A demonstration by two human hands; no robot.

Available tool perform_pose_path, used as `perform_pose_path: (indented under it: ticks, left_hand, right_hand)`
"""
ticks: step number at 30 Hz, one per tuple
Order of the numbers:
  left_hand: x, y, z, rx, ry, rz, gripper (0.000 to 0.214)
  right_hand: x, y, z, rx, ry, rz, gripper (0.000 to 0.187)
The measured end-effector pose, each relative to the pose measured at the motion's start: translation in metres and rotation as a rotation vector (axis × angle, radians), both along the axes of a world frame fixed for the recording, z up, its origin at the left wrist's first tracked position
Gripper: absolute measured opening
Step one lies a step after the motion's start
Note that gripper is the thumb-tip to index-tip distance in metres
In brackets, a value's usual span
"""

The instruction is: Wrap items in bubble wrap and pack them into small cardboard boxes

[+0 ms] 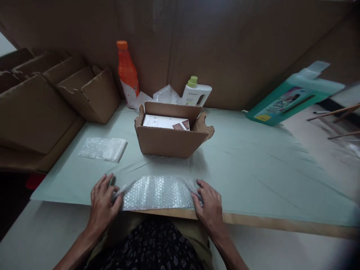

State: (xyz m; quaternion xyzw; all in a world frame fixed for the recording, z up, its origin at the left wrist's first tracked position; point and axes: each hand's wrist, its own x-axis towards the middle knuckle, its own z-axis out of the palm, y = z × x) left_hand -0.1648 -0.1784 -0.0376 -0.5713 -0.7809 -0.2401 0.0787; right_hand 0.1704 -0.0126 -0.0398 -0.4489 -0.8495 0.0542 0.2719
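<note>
A sheet of bubble wrap [159, 192] lies along the front edge of the table, its two ends raised a little. My left hand [104, 197] pinches its left end between thumb and fingers. At the right end, my right hand [207, 200] grips the sheet in the same way. Just beyond the sheet stands an open cardboard box [171, 141] with a white printed carton [161, 122] inside. A smaller folded piece of bubble wrap [102, 149] rests flat to the left of the box.
Behind the box stand an orange bottle [128, 73], a white bottle with a green cap [197, 93] and some crumpled clear plastic [167, 94]. A large bottle of green liquid [289, 98] is at the right. Several cardboard bins [36, 108] line the left side of the pale green table [247, 168].
</note>
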Motion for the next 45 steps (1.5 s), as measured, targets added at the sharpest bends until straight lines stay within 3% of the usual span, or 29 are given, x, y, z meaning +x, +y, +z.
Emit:
perform_pose_path:
  ticks: [5,9,13,15,19,22,28,30,32,35,38,41,43,45]
  left_hand:
    - [-0.002,0.027,0.013,0.065,-0.097,-0.055,0.011]
    - [-0.007,0.063,0.02,-0.051,-0.052,-0.064,0.047]
    - [-0.01,0.106,0.028,0.079,-0.139,-0.069,0.069]
    - [-0.01,0.132,0.031,0.091,-0.294,-0.112,0.068]
    - [-0.007,0.184,0.029,-0.031,-0.694,-0.179,0.061]
    - [-0.009,0.212,0.024,-0.019,-0.728,-0.173,0.058]
    - [-0.018,0.254,0.022,0.004,-0.734,-0.163,0.056]
    - [-0.017,0.253,0.022,-0.007,-0.729,-0.153,0.054]
    - [-0.017,0.235,0.024,0.011,-0.669,-0.153,0.05]
    - [-0.03,0.18,0.025,0.095,-0.489,-0.152,0.04]
    - [-0.063,0.117,0.027,0.163,-0.303,0.014,0.034]
    - [-0.107,0.079,0.028,0.105,-0.279,0.352,0.041]
    - [-0.131,0.071,0.027,0.051,-0.338,0.514,0.047]
    - [-0.146,0.075,0.025,0.041,-0.385,0.584,0.045]
  right_hand:
    - [-0.004,0.021,0.016,-0.061,0.119,-0.064,0.018]
    - [0.0,0.051,0.022,-0.099,0.015,-0.115,0.035]
    - [-0.017,0.081,0.028,-0.111,0.112,-0.088,0.062]
    - [-0.036,0.099,0.033,-0.181,0.193,-0.023,0.068]
    - [-0.073,0.14,0.041,-0.485,0.351,0.13,0.073]
    - [-0.09,0.171,0.039,-0.572,0.449,0.154,0.076]
    - [-0.105,0.212,0.034,-0.554,0.447,0.085,0.075]
    - [-0.103,0.213,0.034,-0.546,0.433,0.065,0.07]
    - [-0.093,0.205,0.035,-0.536,0.426,0.041,0.065]
    - [-0.067,0.178,0.038,-0.461,0.424,-0.01,0.055]
    - [-0.059,0.145,0.045,-0.456,0.356,0.067,0.038]
    - [-0.094,0.116,0.056,-0.512,0.193,0.326,0.028]
    - [-0.14,0.102,0.064,-0.489,0.039,0.494,0.027]
    - [-0.194,0.093,0.07,-0.449,-0.09,0.596,0.035]
